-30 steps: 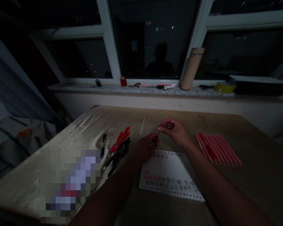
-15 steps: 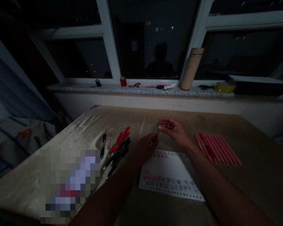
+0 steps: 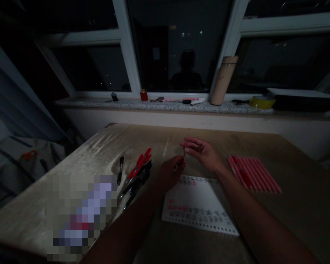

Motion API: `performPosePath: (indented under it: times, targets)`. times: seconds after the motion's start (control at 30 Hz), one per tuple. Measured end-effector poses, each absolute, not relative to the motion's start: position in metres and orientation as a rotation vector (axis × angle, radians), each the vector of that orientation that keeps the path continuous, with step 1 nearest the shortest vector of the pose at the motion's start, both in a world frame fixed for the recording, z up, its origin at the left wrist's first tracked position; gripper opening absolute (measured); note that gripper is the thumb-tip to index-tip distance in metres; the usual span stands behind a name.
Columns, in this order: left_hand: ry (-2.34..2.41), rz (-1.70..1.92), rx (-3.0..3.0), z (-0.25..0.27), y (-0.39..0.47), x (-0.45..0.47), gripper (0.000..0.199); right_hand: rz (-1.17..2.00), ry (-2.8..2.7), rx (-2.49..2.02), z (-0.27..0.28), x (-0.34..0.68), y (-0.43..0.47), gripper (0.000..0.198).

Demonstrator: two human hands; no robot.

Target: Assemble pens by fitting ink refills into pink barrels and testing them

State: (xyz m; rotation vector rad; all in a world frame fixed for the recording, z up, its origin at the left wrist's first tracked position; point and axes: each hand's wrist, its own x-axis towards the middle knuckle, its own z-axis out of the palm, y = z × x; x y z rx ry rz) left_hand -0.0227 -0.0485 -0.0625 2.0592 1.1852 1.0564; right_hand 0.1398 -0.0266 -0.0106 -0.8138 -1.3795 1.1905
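Observation:
My left hand (image 3: 172, 171) is closed at the lower end of a slim reddish pen (image 3: 185, 147), just above the notebook page. My right hand (image 3: 203, 152) pinches its upper part between thumb and forefinger, with the other fingers loosely curled. The pen stands nearly upright between the hands; its lower end is hidden and too dark to make out. Below lies a lined notebook sheet (image 3: 200, 200) with rows of red and black scribbles and punched holes along its near edge. Left of my hands are several red pens (image 3: 139, 163) and several black pens (image 3: 137, 183) in a pile.
One black pen (image 3: 121, 169) lies apart at the left, beside a blurred-out object (image 3: 90, 209). A row of pink pencils (image 3: 260, 174) with a red pen (image 3: 243, 176) lies at right. On the windowsill stand a cardboard tube (image 3: 224, 80), yellow tape (image 3: 262, 102) and a red jar (image 3: 143, 95).
My right fingers have shifted slightly on the pen and spread a little, showing more of its reddish upper part. My left hand has barely moved.

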Motion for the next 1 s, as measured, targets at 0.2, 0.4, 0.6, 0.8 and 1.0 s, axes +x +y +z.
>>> performPosePath:
  times: [0.2, 0.4, 0.6, 0.8, 1.0]
  targets:
    - [1.181, 1.051, 2.072, -0.0608, -0.0493, -0.023, 0.031, 1.071, -1.333, -0.937, -0.0147, 0.1426, -0.0236, 0.033]
    - [1.196, 1.051, 2.053, -0.059, -0.05, -0.023, 0.03, 1.151, -1.351, -0.841, -0.0133, 0.1432, -0.0243, 0.039]
    - [1.191, 1.029, 2.089, -0.0586, -0.0493, -0.0213, 0.03, 1.157, -1.402, -0.896, -0.0134, 0.1409, -0.0269, 0.03]
    - [1.201, 1.024, 2.137, -0.0559, -0.0482, -0.0224, 0.029, 1.0, -1.442, -0.949, -0.0152, 0.1387, -0.0262, 0.029]
    - [1.25, 1.188, 1.989, -0.0576, -0.0456, -0.0288, 0.031, 0.884, -1.45, -0.983, -0.0202, 0.1364, -0.023, 0.029]
